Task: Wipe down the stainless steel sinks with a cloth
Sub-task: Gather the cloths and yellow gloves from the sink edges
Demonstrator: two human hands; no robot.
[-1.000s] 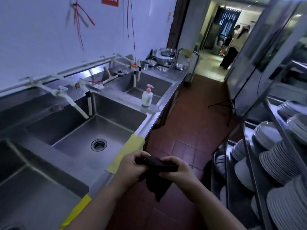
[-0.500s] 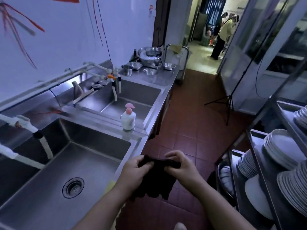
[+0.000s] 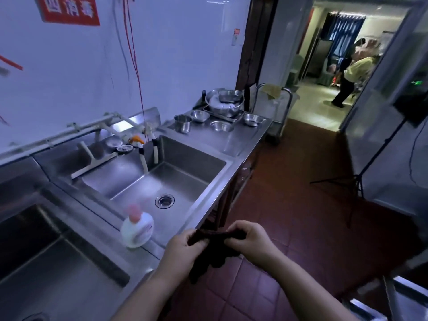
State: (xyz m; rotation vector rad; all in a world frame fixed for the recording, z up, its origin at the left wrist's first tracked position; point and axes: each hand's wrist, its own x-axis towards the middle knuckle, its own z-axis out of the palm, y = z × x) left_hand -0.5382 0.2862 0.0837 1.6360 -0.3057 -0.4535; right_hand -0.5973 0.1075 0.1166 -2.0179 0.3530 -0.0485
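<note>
The far sink (image 3: 185, 158) in front of you holds nothing but its round drain (image 3: 164, 201); two white hose spouts (image 3: 144, 161) hang over its far-left corner. The near sink (image 3: 76, 262) at your left looks bare too, though only part of it shows. On the divider between the two basins stands a white soap bottle (image 3: 137, 229) with a pink pump top. On the counter at the far end sits a large steel bowl (image 3: 224, 103) with smaller steel ware stacked inside, ringed by several small bowls (image 3: 200, 116) and a steel cup (image 3: 182, 123); you cannot tell what is in those.

Your left hand (image 3: 179, 250) and right hand (image 3: 251, 239) hold the dark cloth (image 3: 212, 250) between them, out over the red tiled floor (image 3: 289, 228) just beside the counter's front edge, clear of both sinks. The fingers of each hand are curled closed, pinching the cloth's top edge, and the rest hangs bunched below your left hand.
</note>
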